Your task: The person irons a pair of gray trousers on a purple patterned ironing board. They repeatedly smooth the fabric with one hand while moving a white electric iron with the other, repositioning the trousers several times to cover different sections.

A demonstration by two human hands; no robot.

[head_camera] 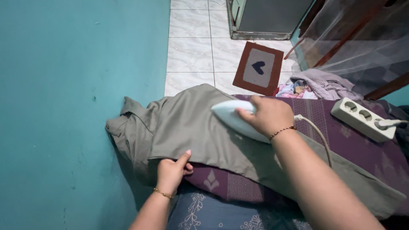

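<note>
Gripping a pale blue iron point(232, 119), the right hand point(268, 115) was closed over its handle; the iron sat on an olive garment point(187, 127) spread over purple patterned cloth point(349, 140). Left hand point(172, 170), fingers curled with the forefinger out, pressed the garment's near edge beside a teal wall point(76, 106). White cord point(317, 136) trailed right. A white power strip point(362, 119) lay on the cloth. A brown-bordered mat point(257, 68) with a dark heart lay on glossy marbled floor tiles point(191, 51).

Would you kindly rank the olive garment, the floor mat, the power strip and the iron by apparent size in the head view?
1. Olive garment, by far.
2. Floor mat.
3. Power strip and iron: too alike to rank, the right hand hiding part of the iron.
</note>
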